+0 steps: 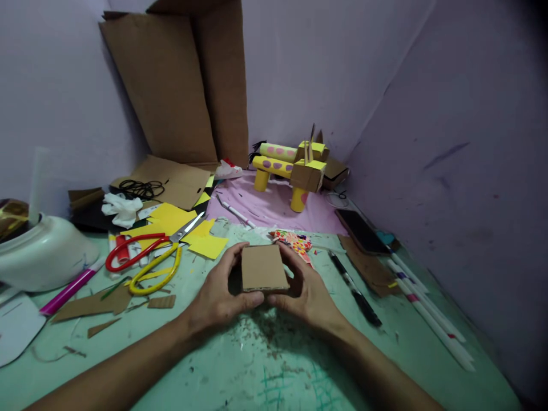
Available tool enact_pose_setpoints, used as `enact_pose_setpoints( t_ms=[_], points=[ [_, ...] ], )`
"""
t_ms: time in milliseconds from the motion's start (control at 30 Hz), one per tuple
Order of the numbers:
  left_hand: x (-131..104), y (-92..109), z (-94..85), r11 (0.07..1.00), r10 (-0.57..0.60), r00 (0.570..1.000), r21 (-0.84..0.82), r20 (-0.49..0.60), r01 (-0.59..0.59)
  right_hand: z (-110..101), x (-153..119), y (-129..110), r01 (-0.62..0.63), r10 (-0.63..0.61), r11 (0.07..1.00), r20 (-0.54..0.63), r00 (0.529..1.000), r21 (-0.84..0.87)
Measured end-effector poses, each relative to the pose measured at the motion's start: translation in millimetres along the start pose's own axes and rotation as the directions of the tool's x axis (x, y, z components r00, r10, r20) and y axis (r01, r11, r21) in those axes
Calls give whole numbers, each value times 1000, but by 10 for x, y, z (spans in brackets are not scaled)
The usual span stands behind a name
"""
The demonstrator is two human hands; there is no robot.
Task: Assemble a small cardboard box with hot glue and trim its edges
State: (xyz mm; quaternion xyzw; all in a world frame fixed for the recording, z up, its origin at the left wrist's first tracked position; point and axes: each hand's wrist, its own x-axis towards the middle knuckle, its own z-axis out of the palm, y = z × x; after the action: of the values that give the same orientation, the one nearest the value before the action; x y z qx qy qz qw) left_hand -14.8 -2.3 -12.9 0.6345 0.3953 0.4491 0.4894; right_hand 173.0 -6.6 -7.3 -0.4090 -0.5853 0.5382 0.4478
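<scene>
Between my two hands is a small square cardboard box [264, 267], its flat brown top facing me. My left hand [222, 285] grips its left side, thumb along the near edge. On the right side my right hand [302, 283] is closed round it in the same way. The two thumbs almost meet at the front, and the box's underside is hidden. Just behind my right hand lies a patterned orange and red piece [293, 241]. To the left, scissors [162, 248] with red and yellow handles rest on yellow paper scraps [208, 245].
Two yellow cardboard-tube animals [274, 165] stand at the back on pink cloth [240, 200]. Large cardboard sheets [166, 85] lean on the wall. At right lie a black pen [355, 290], a phone [362, 231] and white sticks [432, 319]. A white pot [51, 251] is at left.
</scene>
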Motion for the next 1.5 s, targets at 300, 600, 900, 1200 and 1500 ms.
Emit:
enact_pose_setpoints(
  t_ms=[300, 600, 900, 1200, 1500],
  points=[
    [-9, 47, 6, 999, -46, 999, -25, 21, 47, -45, -18, 73, 53, -53, 998, -1, 999, -35],
    [-21, 90, 22, 983, -123, 992, -136, 25, 125, -20, -4, 128, 73, -73, 997, -43, 996, -9],
    [-10, 93, 19, 988, -122, 992, -96, 18, 123, -74, -9, 108, 107, -110, 985, -13, 994, -136],
    [12, 53, 10, 994, -110, 994, -18, 17, 110, -85, -12, 130, 90, -89, 995, 9, 996, -50],
    [15, 56, 18, 990, -128, 992, -64, 8, 129, -89, -4, 125, 86, -86, 996, 9, 996, 10]
  ],
)
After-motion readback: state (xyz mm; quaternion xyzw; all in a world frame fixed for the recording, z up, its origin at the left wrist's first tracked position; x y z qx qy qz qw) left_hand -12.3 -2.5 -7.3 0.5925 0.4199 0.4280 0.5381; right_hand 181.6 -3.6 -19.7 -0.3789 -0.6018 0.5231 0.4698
